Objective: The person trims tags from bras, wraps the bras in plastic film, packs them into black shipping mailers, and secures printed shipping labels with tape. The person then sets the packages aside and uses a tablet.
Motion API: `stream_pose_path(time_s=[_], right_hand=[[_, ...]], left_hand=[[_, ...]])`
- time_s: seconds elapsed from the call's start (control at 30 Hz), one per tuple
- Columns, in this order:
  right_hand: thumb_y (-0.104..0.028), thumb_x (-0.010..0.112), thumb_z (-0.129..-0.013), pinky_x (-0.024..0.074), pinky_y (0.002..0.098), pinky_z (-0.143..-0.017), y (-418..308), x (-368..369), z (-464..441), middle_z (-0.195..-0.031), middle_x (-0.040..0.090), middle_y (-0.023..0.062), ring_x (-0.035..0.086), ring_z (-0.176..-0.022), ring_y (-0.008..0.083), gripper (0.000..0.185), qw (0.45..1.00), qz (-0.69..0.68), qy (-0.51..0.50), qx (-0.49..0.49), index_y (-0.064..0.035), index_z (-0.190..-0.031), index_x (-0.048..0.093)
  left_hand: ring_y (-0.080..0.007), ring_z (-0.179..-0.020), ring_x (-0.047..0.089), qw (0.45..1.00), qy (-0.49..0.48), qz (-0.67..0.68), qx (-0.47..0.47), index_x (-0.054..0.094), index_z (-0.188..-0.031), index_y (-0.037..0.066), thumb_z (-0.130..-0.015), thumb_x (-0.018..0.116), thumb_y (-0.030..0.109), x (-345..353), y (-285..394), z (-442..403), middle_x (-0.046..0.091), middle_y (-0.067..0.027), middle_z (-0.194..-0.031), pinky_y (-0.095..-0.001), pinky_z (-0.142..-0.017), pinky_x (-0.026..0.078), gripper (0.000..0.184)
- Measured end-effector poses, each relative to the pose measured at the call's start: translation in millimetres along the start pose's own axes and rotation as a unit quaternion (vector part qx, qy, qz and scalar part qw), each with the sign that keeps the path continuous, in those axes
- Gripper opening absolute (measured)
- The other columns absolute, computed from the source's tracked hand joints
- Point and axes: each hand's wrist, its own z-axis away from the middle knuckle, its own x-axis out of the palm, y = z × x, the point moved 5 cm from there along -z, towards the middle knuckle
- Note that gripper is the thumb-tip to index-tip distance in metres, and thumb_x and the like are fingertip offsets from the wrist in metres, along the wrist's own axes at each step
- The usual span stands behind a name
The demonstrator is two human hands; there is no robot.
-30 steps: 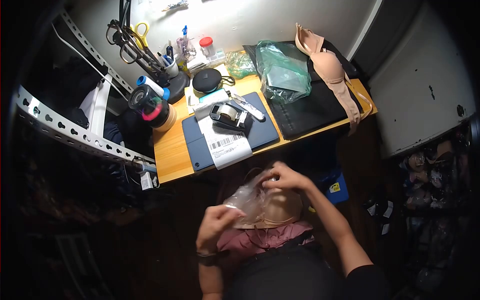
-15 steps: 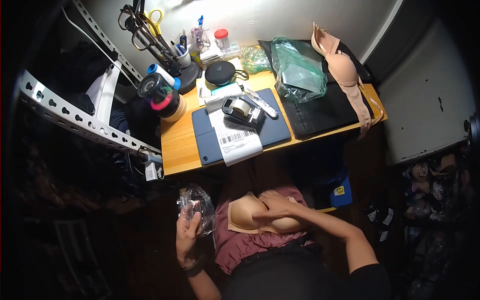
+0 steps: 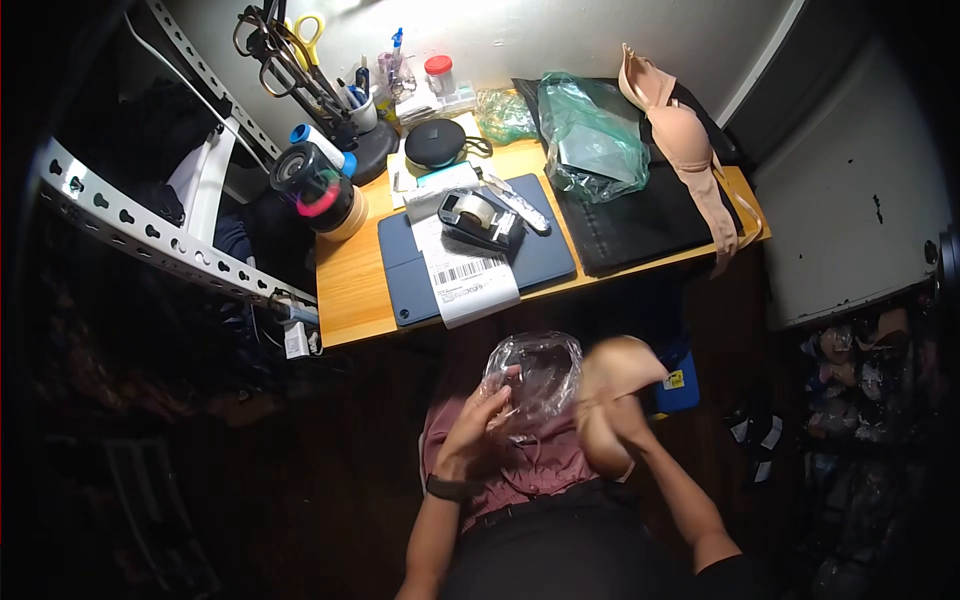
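Observation:
Above my lap, my left hand (image 3: 483,420) is closed on a clear plastic bag (image 3: 545,375), which stands rounded out in front of the fingers. To the right of the bag, my right hand (image 3: 622,418) grips a beige bra (image 3: 618,368) near its middle. The bra is tilted and smeared by motion, one cup up and the other hanging below the hand. Bag and bra are close together; whether they touch I cannot tell. Another beige bra (image 3: 685,140) lies over the right side of the desk, its band hanging past the front edge.
On the wooden desk (image 3: 345,290) lie a blue tablet (image 3: 405,280), a printed label strip (image 3: 470,290), a tape dispenser (image 3: 478,220), a cutter (image 3: 520,205), a green plastic bag (image 3: 600,140) and a black folder (image 3: 640,225). A white metal shelf frame (image 3: 150,235) stands left.
My right hand has lifted the bra off my lap and swung it up to the right. My left hand has brought the clear bag rightward over my lap, and the bag looks more spread.

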Motion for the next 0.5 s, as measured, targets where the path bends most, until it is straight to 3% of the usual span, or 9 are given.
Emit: stream_pose_path(time_s=[0.03, 0.1, 0.17, 0.23, 0.27, 0.33, 0.37, 0.4, 0.5], right_hand=[[-0.029, 0.039, -0.096, 0.0464, 0.0455, -0.073, -11, -26, 8, -0.087, 0.060, 0.0301, 0.059, -0.085, 0.0448, 0.042, 0.995, 0.017, 0.092, 0.018, 0.0086, -0.098, 0.058], [-0.030, 0.039, -0.096, 0.0452, 0.0417, -0.081, -29, -55, 14, -0.096, 0.061, 0.0267, 0.060, -0.093, 0.0387, 0.043, 0.987, 0.063, 0.145, 0.031, 0.0087, -0.100, 0.058], [-0.025, 0.043, -0.094, 0.0416, 0.0460, -0.085, -46, -46, 16, -0.100, 0.059, 0.0287, 0.055, -0.098, 0.0417, 0.037, 0.990, 0.102, 0.088, -0.048, 0.0072, -0.100, 0.059], [-0.015, 0.052, -0.082, 0.0338, 0.0482, -0.094, -73, -8, 21, -0.116, 0.052, 0.0184, 0.042, -0.119, 0.0352, 0.031, 0.951, 0.246, -0.101, -0.160, 0.0010, -0.109, 0.054], [-0.011, 0.055, -0.076, 0.0399, 0.0484, -0.090, -101, 11, 24, -0.111, 0.052, 0.0194, 0.052, -0.109, 0.0365, 0.033, 0.913, 0.247, -0.118, -0.304, -0.0008, -0.108, 0.054], [-0.002, 0.055, -0.073, 0.0511, 0.0491, -0.068, -117, 52, 22, -0.124, 0.046, 0.0237, 0.062, -0.076, 0.0412, 0.058, 0.927, 0.104, -0.249, -0.262, -0.0146, -0.128, 0.045], [-0.003, 0.053, -0.073, 0.0510, 0.0501, -0.071, -129, 65, 18, -0.130, 0.042, 0.0244, 0.061, -0.082, 0.0429, 0.071, 0.910, 0.212, -0.294, -0.203, -0.0236, -0.138, 0.033], [-0.004, 0.053, -0.073, 0.0509, 0.0500, -0.072, -118, 71, 11, -0.130, 0.042, 0.0247, 0.061, -0.083, 0.0437, 0.074, 0.911, 0.208, -0.277, -0.225, -0.0245, -0.140, 0.029], [-0.009, 0.055, -0.071, 0.0490, 0.0496, -0.075, -67, 105, -21, -0.131, 0.041, 0.0248, 0.058, -0.090, 0.0445, 0.072, 0.883, 0.300, -0.342, -0.115, -0.0193, -0.138, 0.031]], left_hand=[[-0.0011, -0.049, 0.034, 0.992, 0.080, -0.096, 0.014, 0.046, -0.125, 0.009, -0.093, 0.050, 0.016, -25, -12, -14, 0.041, 0.0074, -0.062, -0.0185, -0.047, 0.031, 0.033], [-0.0014, -0.052, 0.036, 0.987, 0.104, -0.124, 0.001, 0.049, -0.119, 0.008, -0.092, 0.051, 0.016, -39, -14, -15, 0.043, 0.0068, -0.064, -0.0180, -0.049, 0.032, 0.028], [-0.0016, -0.054, 0.038, 0.980, 0.130, -0.150, -0.013, 0.051, -0.113, 0.006, -0.091, 0.053, 0.015, -52, -21, -18, 0.045, 0.0063, -0.067, -0.0175, -0.050, 0.034, 0.023], [-0.0031, -0.061, 0.042, 0.942, 0.158, -0.284, 0.080, 0.052, -0.105, 0.006, -0.091, 0.053, 0.015, -64, -15, -23, 0.047, 0.0045, -0.074, -0.0183, -0.055, 0.037, 0.017], [-0.0054, -0.068, 0.045, 0.914, 0.175, -0.352, 0.099, 0.053, -0.104, 0.005, -0.090, 0.054, 0.013, -68, -14, -25, 0.048, 0.0038, -0.078, -0.0207, -0.062, 0.040, 0.016], [-0.0138, -0.069, 0.048, 0.881, 0.183, -0.388, 0.199, 0.054, -0.106, 0.003, -0.088, 0.054, 0.012, -79, -21, -31, 0.050, -0.0030, -0.077, -0.0276, -0.063, 0.041, 0.020], [-0.0223, -0.069, 0.051, 0.838, 0.188, -0.419, 0.296, 0.054, -0.109, 0.001, -0.086, 0.054, 0.010, -76, -19, -29, 0.052, -0.0097, -0.076, -0.0345, -0.064, 0.043, 0.024], [-0.0298, -0.076, 0.052, 0.771, 0.285, -0.514, 0.244, 0.056, -0.109, 0.001, -0.086, 0.053, 0.009, -38, 10, -7, 0.049, -0.0163, -0.082, -0.0377, -0.068, 0.042, 0.025], [-0.0327, -0.077, 0.053, 0.703, 0.265, -0.608, 0.256, 0.059, -0.104, 0.003, -0.087, 0.051, 0.010, -2, 8, 6, 0.045, -0.0167, -0.084, -0.0388, -0.070, 0.042, 0.021]])
